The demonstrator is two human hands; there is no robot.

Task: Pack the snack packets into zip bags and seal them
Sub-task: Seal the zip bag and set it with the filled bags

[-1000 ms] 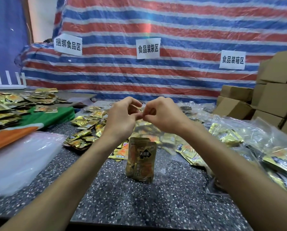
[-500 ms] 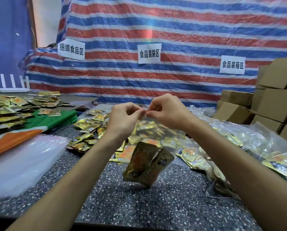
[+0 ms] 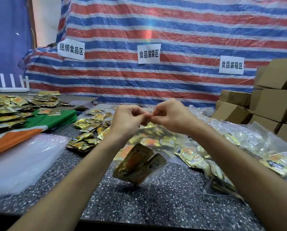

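Observation:
A clear zip bag [image 3: 156,144] hangs in the air above the speckled table [image 3: 156,202], with gold snack packets [image 3: 138,164] tilted in its bottom. My left hand [image 3: 127,121] and my right hand [image 3: 171,115] meet at the bag's top edge, each pinching it between thumb and fingers. Loose gold packets [image 3: 89,130] lie in a heap just beyond my left wrist.
A stack of empty clear bags [image 3: 21,162] lies at the left. Filled zip bags [image 3: 249,147] pile up on the right, cardboard boxes [image 3: 272,104] behind them. More packets [image 3: 8,110] sit on green and orange cloth at far left. A striped tarp backs the table.
The bag stood on the table a second ago; both hands have lifted it clear, and the packets inside have tipped to the right.

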